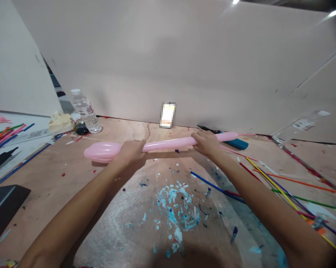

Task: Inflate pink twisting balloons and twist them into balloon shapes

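A long pink modelling balloon [170,144] stretches sideways above the table, held in both hands. My left hand [132,149] is wrapped round it near a thicker, looped-looking bulge at its left end. Farther along, my right hand [205,142] grips it short of the right end, where a thin uninflated tail sticks out. The fingertips of both hands are mostly hidden behind the balloon. A blue balloon pump [235,142] with a black nozzle lies just behind my right hand.
Uninflated balloons [290,197] in several colours lie at right, more at far left. Water bottles [87,113] [301,124] stand at both sides. A blurred bright phone-like object [168,114] leans on the back panel [145,56]. Blue paint flecks [176,204] mark the wooden table.
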`<state>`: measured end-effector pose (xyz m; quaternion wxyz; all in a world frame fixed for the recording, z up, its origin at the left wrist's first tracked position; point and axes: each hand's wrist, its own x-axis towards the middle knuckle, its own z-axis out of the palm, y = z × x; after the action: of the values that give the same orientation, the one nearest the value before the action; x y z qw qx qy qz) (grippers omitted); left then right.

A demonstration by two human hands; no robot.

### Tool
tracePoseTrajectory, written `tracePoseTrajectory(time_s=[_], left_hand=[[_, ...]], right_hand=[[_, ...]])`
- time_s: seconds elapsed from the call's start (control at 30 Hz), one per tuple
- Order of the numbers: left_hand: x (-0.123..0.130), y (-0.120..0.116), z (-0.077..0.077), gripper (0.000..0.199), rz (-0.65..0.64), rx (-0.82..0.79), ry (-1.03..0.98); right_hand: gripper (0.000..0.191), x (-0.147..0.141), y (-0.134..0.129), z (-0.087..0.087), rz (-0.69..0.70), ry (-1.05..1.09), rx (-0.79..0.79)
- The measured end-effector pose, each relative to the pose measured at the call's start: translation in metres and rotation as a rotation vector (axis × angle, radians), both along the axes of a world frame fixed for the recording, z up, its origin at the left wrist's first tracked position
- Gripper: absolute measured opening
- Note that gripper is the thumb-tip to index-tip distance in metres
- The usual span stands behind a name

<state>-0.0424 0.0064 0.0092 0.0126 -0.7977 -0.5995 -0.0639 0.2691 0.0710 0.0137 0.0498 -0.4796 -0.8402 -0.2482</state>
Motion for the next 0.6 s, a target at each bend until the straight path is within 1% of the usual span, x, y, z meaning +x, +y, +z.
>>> tracePoseTrajectory(time_s=[0.03, 0.1, 0.23, 0.3, 0.33, 0.43, 0.6], left_hand=[[-0.001, 0.002, -0.001, 0.034, 0.009, 0.009, 0.003], [0.004, 0.002, -0.005, 0.033, 0.005, 0.025, 0.005], [0.025, -0.005, -0.013, 0.031, -0.028, -0.007, 0.017], [0.033, -0.008, -0.014, 0.034, -0.047, -0.029, 0.013], [0.035, -0.009, -0.013, 0.037, -0.053, -0.038, 0.012], [0.035, -0.009, -0.012, 0.039, -0.046, -0.061, 0.031], [0.034, -0.005, -0.015, 0.028, -0.105, -0.12, 0.057]], right_hand=[[0.023, -0.001, -0.002, 0.001, -0.016, 0.001, -0.01], [0.027, -0.017, -0.012, 0.001, -0.003, 0.012, -0.059], [0.025, -0.083, -0.04, -0.007, 0.087, 0.024, -0.191], [0.024, -0.111, -0.048, -0.01, 0.12, 0.018, -0.263], [0.024, -0.12, -0.049, -0.011, 0.127, 0.017, -0.279], [0.023, -0.132, -0.046, -0.01, 0.117, 0.008, -0.307], [0.02, -0.128, -0.045, -0.007, 0.092, -0.039, -0.35]])
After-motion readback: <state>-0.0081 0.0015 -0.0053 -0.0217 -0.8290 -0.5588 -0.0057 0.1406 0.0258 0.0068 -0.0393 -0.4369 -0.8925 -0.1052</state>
